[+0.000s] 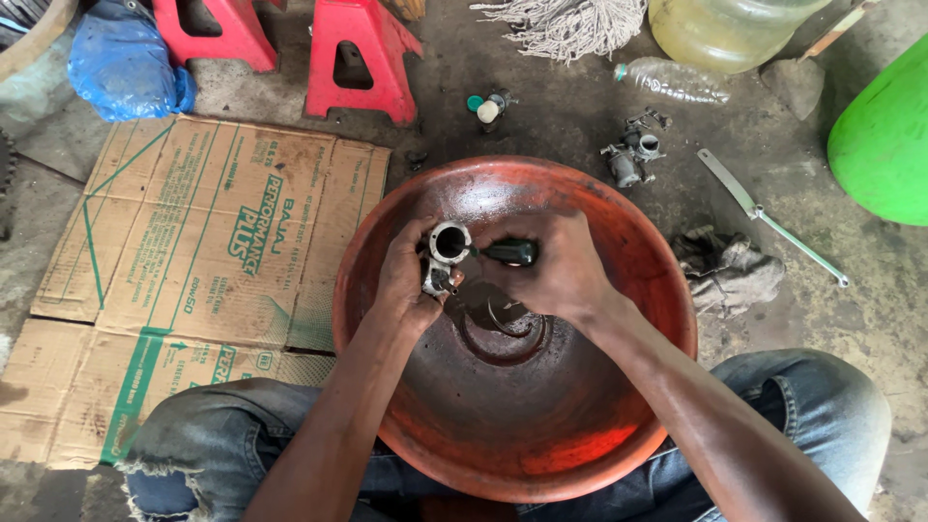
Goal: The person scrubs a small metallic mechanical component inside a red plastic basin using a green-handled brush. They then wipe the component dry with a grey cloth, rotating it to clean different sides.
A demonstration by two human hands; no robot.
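My left hand (404,282) grips a small grey metal carburetor body (445,253) with a round opening on top, held over a large red-orange basin (619,222). My right hand (561,269) is closed around a dark green-handled tool (510,252), whose tip points at the metal part. Dark oily liquid pools in the bottom of the basin (503,333) beneath both hands. My knees in torn blue jeans (208,435) frame the basin.
Flattened cardboard (213,251) lies on the left. A second metal carburetor part (633,155), a long wrench (764,213), a grey rag (727,271), a plastic bottle (672,82), a mop head (565,24), red stands (358,53), a blue bag (121,63) and a green container (884,145) surround the basin.
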